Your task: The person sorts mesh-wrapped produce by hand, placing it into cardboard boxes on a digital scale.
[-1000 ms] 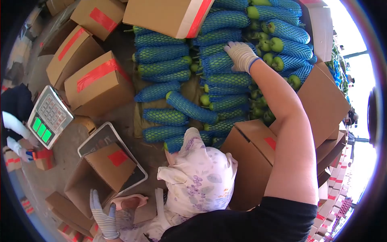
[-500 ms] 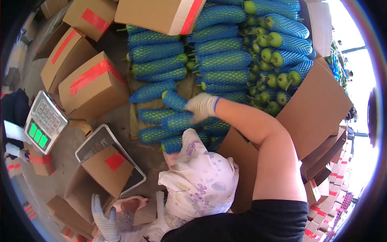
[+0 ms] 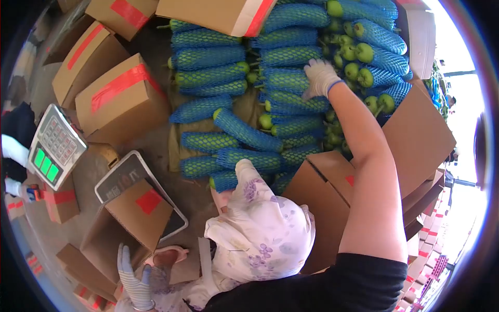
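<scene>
1 gloved R hand (image 3: 320,79) over netted veg (image 3: 283,79)

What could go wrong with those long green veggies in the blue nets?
The slanted netted vegetable lies crooked beside the straighter rows, so it might roll if bumped. The right hand is at a closely packed row, so a tug there could shift the neighbours. The right arm passes close to an open box flap, so it might brush the cardboard.
</scene>
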Action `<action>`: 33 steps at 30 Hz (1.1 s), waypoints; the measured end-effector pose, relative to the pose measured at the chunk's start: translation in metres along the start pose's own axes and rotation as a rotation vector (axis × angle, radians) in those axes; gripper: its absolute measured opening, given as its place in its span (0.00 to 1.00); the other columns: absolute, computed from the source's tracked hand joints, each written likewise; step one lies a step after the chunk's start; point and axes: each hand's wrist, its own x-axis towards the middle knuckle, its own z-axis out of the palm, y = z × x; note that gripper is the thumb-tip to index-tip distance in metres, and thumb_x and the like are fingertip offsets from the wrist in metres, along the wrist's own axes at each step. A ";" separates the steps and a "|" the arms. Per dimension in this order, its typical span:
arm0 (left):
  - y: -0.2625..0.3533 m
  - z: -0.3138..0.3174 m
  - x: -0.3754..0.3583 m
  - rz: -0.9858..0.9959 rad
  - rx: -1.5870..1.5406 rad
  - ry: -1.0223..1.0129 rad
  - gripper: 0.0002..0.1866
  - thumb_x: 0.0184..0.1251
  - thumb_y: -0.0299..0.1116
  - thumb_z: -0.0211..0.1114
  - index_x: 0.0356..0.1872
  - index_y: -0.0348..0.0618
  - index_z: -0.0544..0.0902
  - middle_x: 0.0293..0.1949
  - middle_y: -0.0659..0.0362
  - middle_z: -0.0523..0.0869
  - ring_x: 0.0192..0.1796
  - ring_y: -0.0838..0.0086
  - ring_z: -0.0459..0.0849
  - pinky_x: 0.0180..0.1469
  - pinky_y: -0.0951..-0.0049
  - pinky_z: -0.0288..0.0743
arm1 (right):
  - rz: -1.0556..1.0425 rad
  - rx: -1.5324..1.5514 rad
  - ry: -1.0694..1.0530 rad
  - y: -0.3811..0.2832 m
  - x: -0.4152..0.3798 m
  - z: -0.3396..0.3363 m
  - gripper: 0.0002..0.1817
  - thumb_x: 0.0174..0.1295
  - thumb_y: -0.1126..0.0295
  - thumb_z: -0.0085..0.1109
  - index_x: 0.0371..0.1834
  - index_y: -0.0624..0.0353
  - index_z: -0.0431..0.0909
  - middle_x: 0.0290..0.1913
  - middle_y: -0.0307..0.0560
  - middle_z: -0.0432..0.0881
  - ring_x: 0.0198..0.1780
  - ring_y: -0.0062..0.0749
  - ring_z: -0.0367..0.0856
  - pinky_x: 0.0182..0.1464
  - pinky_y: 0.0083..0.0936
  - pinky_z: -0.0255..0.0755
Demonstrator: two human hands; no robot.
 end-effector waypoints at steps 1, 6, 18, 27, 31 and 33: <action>0.001 0.001 0.001 0.019 0.001 0.010 0.39 0.61 0.41 0.69 0.72 0.37 0.67 0.72 0.43 0.69 0.73 0.50 0.68 0.75 0.58 0.60 | -0.020 0.031 -0.015 -0.001 0.001 0.007 0.57 0.44 0.37 0.75 0.74 0.60 0.63 0.70 0.58 0.70 0.70 0.50 0.70 0.69 0.42 0.68; 0.030 -0.011 0.001 0.073 -0.041 0.196 0.34 0.65 0.33 0.65 0.72 0.35 0.68 0.72 0.46 0.71 0.72 0.56 0.71 0.73 0.60 0.62 | 0.048 0.161 -0.076 -0.020 -0.020 0.003 0.56 0.46 0.37 0.73 0.73 0.63 0.62 0.67 0.59 0.75 0.60 0.47 0.81 0.62 0.39 0.77; 0.090 -0.024 0.084 0.430 -2.106 -0.464 0.38 0.76 0.54 0.56 0.78 0.45 0.57 0.65 0.50 0.74 0.63 0.64 0.76 0.65 0.54 0.71 | -1.221 1.523 0.013 -0.173 -0.167 -0.137 0.32 0.65 0.44 0.63 0.57 0.64 0.80 0.52 0.58 0.85 0.55 0.43 0.84 0.59 0.35 0.75; -0.060 -0.078 0.004 0.305 -1.984 -0.259 0.40 0.75 0.47 0.58 0.80 0.48 0.50 0.75 0.45 0.63 0.75 0.50 0.65 0.78 0.46 0.51 | 0.294 0.364 0.187 -0.031 0.043 -0.012 0.32 0.59 0.51 0.64 0.63 0.56 0.75 0.67 0.53 0.74 0.67 0.48 0.75 0.67 0.41 0.71; -0.068 -0.070 0.005 0.203 -1.954 -0.203 0.41 0.75 0.50 0.59 0.80 0.48 0.51 0.76 0.47 0.62 0.76 0.49 0.64 0.78 0.47 0.52 | 0.263 0.322 0.302 -0.011 0.078 0.010 0.32 0.58 0.52 0.66 0.64 0.57 0.74 0.67 0.52 0.73 0.70 0.46 0.70 0.70 0.40 0.67; -0.072 -0.066 0.007 0.160 -1.869 -0.095 0.41 0.74 0.51 0.59 0.80 0.48 0.51 0.76 0.47 0.62 0.75 0.49 0.64 0.77 0.47 0.54 | 0.273 0.301 0.318 -0.011 0.071 0.008 0.36 0.55 0.50 0.69 0.65 0.57 0.74 0.67 0.52 0.72 0.70 0.46 0.70 0.69 0.41 0.68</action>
